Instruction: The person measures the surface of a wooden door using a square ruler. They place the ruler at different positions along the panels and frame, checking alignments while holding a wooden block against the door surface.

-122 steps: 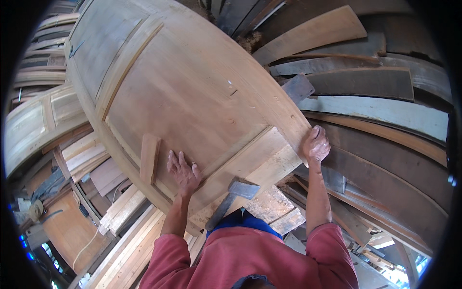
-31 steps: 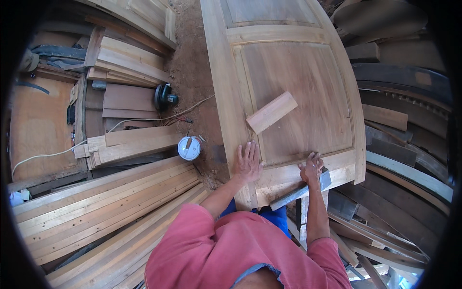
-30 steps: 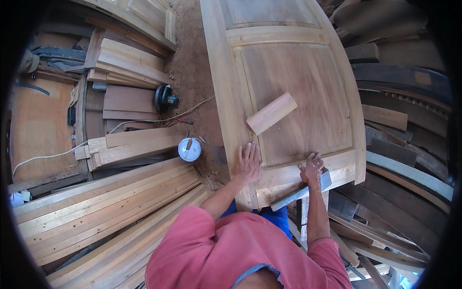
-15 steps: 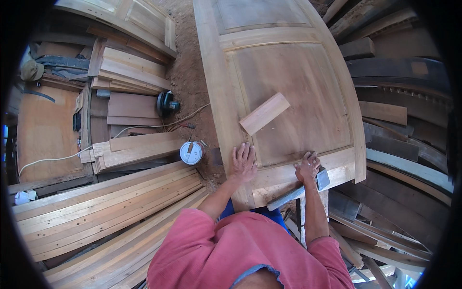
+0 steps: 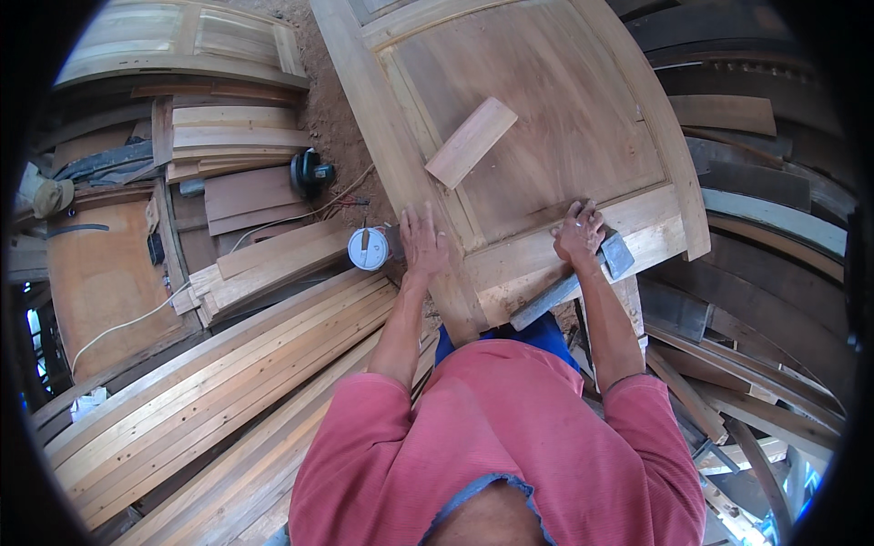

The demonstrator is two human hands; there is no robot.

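A pale wooden panelled door (image 5: pixel 555 100) lies flat in front of me. My left hand (image 5: pixel 423 244) rests open on its left stile, fingers stretched toward the far end, close to the outer edge. On the bottom rail, my right hand (image 5: pixel 579 232) has its fingers curled; whatever may be under them is hidden. Below my right wrist lies a grey tool (image 5: pixel 550 302) with a long bar and a blocky head, shaped like a hammer, along the door's near edge. A short pinkish wood block (image 5: pixel 472 143) sits loose on the panel, just beyond my left hand.
Left of the door stand a white-lidded can (image 5: pixel 368 248) with a brush-like tool on top and a dark green power tool (image 5: pixel 310 173) with its cord. Long stacked boards (image 5: pixel 228 382) fill the near left. More planks (image 5: pixel 774 214) lie to the right. Another door (image 5: pixel 182 41) is at far left.
My left hand has slid a little toward the stile's outer edge. My right hand stays on the bottom rail. The whole scene has shifted in the picture as the view moved.
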